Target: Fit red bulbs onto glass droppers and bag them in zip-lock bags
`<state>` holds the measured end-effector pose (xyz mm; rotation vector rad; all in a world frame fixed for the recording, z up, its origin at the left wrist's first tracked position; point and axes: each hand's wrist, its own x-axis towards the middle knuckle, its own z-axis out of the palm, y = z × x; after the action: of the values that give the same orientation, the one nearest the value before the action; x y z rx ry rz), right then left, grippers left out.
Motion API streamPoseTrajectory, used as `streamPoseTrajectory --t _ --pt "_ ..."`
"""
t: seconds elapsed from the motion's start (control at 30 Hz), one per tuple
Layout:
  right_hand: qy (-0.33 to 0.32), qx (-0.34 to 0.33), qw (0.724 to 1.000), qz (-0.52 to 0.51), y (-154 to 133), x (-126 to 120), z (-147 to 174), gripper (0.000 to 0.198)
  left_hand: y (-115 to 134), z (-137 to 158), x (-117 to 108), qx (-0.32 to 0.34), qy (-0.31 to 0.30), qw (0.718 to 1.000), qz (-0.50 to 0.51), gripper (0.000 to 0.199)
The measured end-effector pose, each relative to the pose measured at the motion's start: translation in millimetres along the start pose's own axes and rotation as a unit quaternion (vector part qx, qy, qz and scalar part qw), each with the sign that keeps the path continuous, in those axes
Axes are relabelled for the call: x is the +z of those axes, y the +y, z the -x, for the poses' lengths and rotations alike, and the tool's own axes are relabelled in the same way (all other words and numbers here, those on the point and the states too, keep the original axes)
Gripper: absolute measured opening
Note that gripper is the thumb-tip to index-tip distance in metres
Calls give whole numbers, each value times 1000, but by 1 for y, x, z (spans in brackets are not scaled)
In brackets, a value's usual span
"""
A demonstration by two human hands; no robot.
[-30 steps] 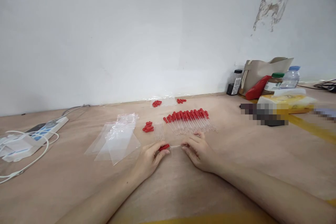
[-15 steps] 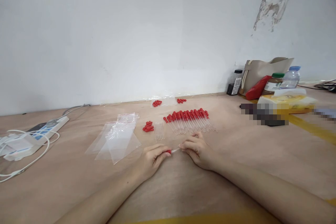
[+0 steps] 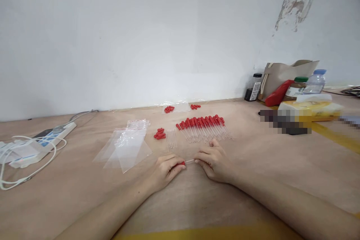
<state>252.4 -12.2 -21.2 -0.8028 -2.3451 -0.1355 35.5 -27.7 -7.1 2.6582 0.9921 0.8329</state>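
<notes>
- Pale wall [image 3: 126, 37] rises from the far edge of the tabletop [image 3: 185, 202];
- left hand [image 3: 165, 169] has thumb and fingers pinched on a red bulb [image 3: 182, 163]; only its right end shows;
- right hand [image 3: 215, 162] has fingertips closed on the right end of a clear tube [image 3: 189, 161];
- bulb and tube share one line between the hands; that long axis runs nearly along the far edge, its right end slightly closer to it; the tube meets the bulb, though how far inside I cannot tell;
- toward the far edge, loose tubes [image 3: 171, 138] lie beyond the left hand; a row of red-capped tubes [image 3: 201, 122] lies beyond the right.
</notes>
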Motion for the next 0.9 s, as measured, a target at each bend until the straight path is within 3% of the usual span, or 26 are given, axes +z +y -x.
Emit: streamPoseTrajectory --t 0.5,0.73,0.83,0.9 --pt "-27 33 999 -8 -16 1 -7 26 -5 -1 2 29 -12 999 -6 18" --pt "-43 38 996 66 -20 -15 -11 23 -13 -3 -2 0 47 999 -4 25" --pt "-43 114 991 61 -12 -19 -12 21 -16 0 -3 -74 99 992 -19 36" --pt "-42 215 975 25 -2 -20 -16 23 -18 1 -5 -105 85 991 -24 30"
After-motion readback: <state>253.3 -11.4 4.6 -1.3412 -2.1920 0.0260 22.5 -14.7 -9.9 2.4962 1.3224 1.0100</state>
